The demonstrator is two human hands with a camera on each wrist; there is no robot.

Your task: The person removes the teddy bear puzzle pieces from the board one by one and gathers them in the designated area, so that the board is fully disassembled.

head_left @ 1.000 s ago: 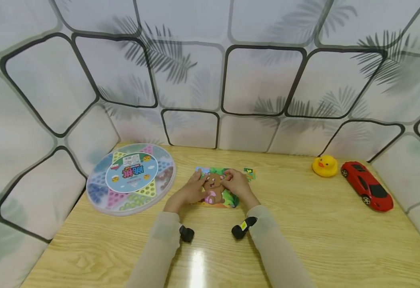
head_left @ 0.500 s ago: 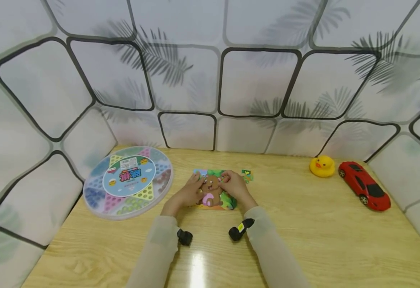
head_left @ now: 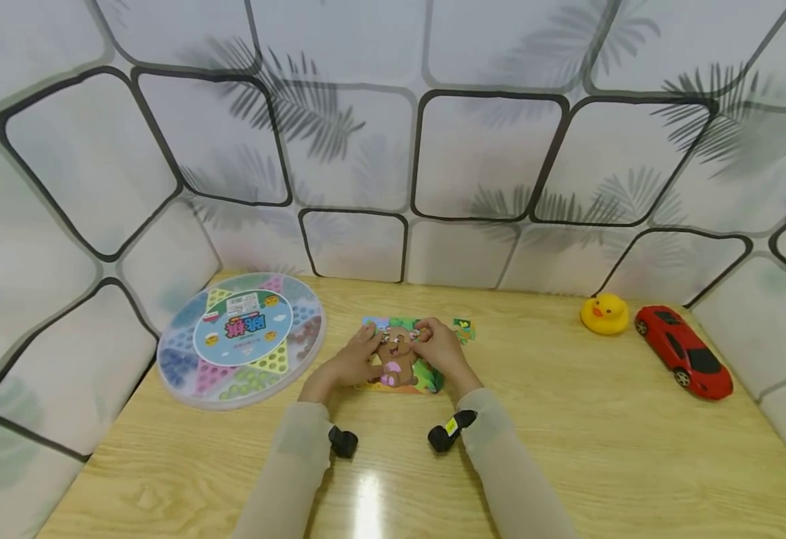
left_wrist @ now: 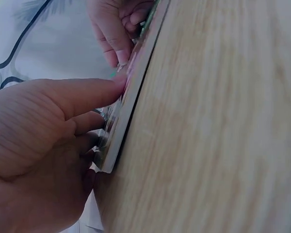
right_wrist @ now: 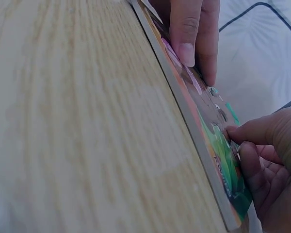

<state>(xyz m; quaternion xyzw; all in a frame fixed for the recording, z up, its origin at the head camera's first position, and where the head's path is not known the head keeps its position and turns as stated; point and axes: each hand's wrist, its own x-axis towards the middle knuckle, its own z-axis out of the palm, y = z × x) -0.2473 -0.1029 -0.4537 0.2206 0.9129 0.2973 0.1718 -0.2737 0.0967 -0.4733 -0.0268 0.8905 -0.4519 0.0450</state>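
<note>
A flat jigsaw puzzle with a brown bear picture lies on the table in front of me. My left hand rests on its left side, fingers spread and thumb on the bear. In the left wrist view that thumb presses the face of the puzzle near its lower edge. My right hand is at the right part of the picture. Its thumb and forefinger pinch a small puzzle piece at the bear's raised arm; the fingers mostly hide it. Another puzzle piece lies just beyond the right hand.
A round Chinese checkers set in clear packaging lies at the left. Toward the back right sit a yellow rubber duck and a red toy car. A patterned cloth wall encloses the wooden table.
My left thumb has shifted slightly over the bear's lower body. The right hand keeps its pinch at nearly the same spot. The head view has moved a little.
</note>
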